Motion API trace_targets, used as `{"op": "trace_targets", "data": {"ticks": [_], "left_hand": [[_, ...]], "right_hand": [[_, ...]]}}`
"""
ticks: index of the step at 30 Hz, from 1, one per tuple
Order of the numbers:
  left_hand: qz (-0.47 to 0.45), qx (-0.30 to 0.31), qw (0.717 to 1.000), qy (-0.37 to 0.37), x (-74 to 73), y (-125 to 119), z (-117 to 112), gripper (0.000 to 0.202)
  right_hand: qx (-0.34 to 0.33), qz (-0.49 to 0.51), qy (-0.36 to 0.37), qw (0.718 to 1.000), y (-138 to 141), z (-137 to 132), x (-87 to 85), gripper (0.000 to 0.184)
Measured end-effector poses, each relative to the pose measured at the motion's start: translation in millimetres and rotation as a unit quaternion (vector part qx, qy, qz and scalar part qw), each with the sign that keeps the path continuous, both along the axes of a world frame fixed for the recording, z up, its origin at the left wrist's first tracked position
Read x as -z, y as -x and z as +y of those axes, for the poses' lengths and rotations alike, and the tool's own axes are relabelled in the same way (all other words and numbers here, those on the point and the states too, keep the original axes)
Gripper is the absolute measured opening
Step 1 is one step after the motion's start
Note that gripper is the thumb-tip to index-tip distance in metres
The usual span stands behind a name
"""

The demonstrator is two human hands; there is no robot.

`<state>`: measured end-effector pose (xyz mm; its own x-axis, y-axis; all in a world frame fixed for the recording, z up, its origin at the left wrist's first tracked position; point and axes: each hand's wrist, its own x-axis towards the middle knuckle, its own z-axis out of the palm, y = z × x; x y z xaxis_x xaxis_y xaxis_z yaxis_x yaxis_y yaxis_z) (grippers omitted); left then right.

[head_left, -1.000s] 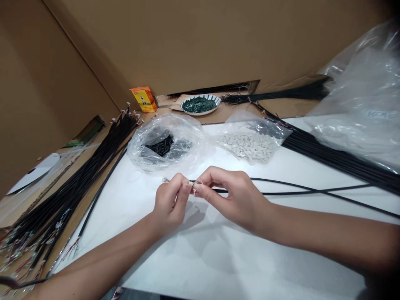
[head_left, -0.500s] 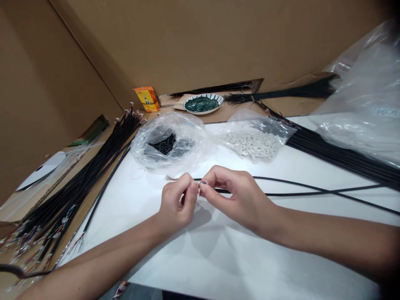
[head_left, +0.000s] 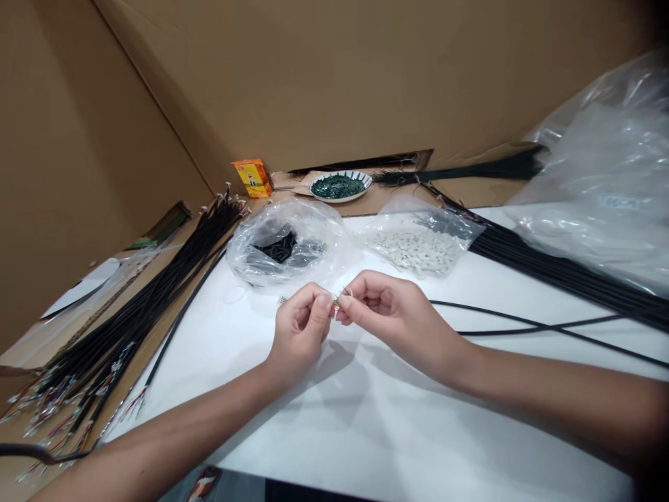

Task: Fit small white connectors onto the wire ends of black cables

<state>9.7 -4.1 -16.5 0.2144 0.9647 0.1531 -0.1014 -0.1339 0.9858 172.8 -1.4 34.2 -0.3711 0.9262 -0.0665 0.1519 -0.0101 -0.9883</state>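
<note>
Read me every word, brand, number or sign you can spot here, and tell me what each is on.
None reads clearly.
Orange-and-yellow box: dark characters on its front, too small and blurred to read.
Large clear plastic bag on the right: a pale patch of lettering, too blurred to quote.

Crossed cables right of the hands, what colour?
The crossed cables are black, clearest in the head view.

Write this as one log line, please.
left hand: pinching mostly hidden part | right hand: pinching thin wires | beyond: black-parts bag, white-parts bag
</note>
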Motion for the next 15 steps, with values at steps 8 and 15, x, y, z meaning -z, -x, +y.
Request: {"op": "trace_targets", "data": {"ticks": [8,15], "left_hand": [[-0.053,-0.023,0.998,0.012,5.7,-13,5,0.027],[-0.083,-0.029,0.994,0.059,2.6,-28,10,0.030]], "right_hand": [[0.008,0.089,0.023,0.996,-4,5,0.3,0.018],[0.030,0.136,0.009,0.990,-14,10,7.6,0.016]]}}
